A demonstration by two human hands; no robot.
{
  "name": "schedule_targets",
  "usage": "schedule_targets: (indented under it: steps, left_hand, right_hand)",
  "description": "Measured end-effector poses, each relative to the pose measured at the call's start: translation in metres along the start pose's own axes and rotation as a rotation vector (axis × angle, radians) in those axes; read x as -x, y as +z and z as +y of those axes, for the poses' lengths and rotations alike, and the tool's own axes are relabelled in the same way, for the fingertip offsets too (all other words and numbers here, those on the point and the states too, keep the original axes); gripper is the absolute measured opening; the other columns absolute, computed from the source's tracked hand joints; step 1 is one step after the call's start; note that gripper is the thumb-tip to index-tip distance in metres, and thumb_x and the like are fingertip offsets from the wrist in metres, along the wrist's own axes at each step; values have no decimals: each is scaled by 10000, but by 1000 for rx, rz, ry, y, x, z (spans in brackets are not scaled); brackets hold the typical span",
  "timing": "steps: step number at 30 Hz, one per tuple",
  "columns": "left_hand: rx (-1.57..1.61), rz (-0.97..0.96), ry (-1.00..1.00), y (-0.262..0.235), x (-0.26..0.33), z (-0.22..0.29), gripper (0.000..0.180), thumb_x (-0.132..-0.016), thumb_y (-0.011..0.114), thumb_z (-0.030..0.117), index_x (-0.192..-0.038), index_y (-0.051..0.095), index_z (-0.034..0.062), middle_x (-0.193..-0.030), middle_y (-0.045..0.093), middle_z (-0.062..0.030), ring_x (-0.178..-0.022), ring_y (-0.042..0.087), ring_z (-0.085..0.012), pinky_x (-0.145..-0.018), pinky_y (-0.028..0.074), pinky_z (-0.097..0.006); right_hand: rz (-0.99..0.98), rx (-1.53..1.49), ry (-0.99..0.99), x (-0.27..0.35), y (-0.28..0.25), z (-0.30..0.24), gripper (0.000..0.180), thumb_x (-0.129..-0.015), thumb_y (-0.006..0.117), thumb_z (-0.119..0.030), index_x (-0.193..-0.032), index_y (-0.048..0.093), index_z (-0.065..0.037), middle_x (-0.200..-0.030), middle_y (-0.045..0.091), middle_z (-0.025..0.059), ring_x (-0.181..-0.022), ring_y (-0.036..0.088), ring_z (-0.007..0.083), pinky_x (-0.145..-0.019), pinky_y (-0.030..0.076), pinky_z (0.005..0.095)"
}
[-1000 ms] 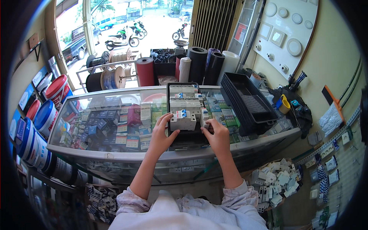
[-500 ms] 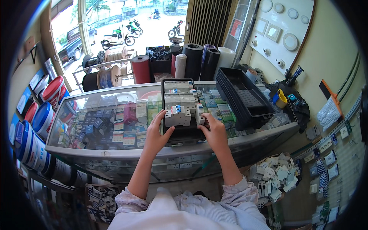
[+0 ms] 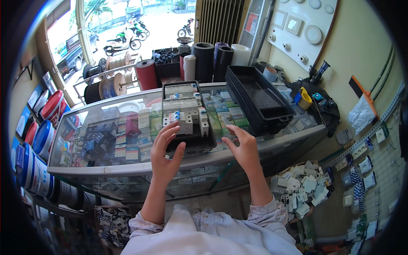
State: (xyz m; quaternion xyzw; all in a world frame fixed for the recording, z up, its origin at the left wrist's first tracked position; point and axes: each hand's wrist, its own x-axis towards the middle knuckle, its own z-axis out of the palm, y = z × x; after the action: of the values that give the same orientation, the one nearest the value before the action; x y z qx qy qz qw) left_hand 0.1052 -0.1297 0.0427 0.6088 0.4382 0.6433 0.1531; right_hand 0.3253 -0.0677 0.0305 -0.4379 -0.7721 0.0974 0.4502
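From my remote station I log one black rectangular tray (image 3: 198,146), lying flat on the glass-topped counter (image 3: 97,170), long side running away from the viewpoint. In it: white-grey circuit breakers in rows. I note a rear row (image 3: 180,90), a middle row (image 3: 182,103), and a front block (image 3: 185,125) with blue toggles. One narrow breaker (image 3: 204,121), blue switch on top, sits just right of the front block.

Shop, hardware and electrical: glass counter (image 3: 106,170), mid-frame, stocked with boxes (image 3: 96,147); lidded pails (image 3: 41,135), left; cable reels (image 3: 112,88), upper left; rolls (image 3: 203,63), upper centre; lamp board (image 3: 308,15), upper right; hanging packs (image 3: 369,180), right edge; parked motorbikes (image 3: 123,43) outside, top left.
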Motion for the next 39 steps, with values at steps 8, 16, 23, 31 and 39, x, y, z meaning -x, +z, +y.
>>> schedule_targets:
  steps: [8,16,23,31,39]
  left_hand:
    - [435,-481,64,101,13,29,296,-852,598,27,-1143,553,-11,-1212,535,-156,-1103,565,-233,-935,456,-349]
    - [477,-1024,-7,248,50,49,330,-829,605,15,-1157,562,18,-1218,553,-118,-1101,565,-215,-943,454,-346]
    - [494,-1276,-73,360,118,41,366,-837,645,117,-1183,550,41,-1108,596,-119,-1022,597,-229,-860,482,-342]
    - [211,-1268,246,428,176,31,328,-772,665,134,-1087,592,77,-1095,598,-122,-1069,536,-306,-904,412,-399]
    - [-207,-1242,493,444,194,29,332,-714,625,74,-1040,629,132,-1056,610,-23,-1071,507,-234,-902,344,-457]
  right_hand:
    - [155,37,199,56,-115,34,286,-794,709,-150,-1031,619,-18,-944,667,152,-849,666,249,-693,539,319]
    - [323,153,594,178,-247,92,247,-815,687,-135,-1027,638,-18,-974,682,121,-901,669,208,-698,543,312]
    - [231,251,957,281,-299,133,326,-777,710,-121,-1080,622,-37,-1027,666,145,-955,651,253,-777,521,341]
    - [-88,234,869,331,-295,177,511,-651,787,-124,-1119,594,-59,-1124,624,135,-1043,591,308,-884,469,360]
    - [-47,203,855,340,-289,199,343,-721,736,-152,-1033,629,-59,-1024,653,128,-936,623,302,-793,493,368]
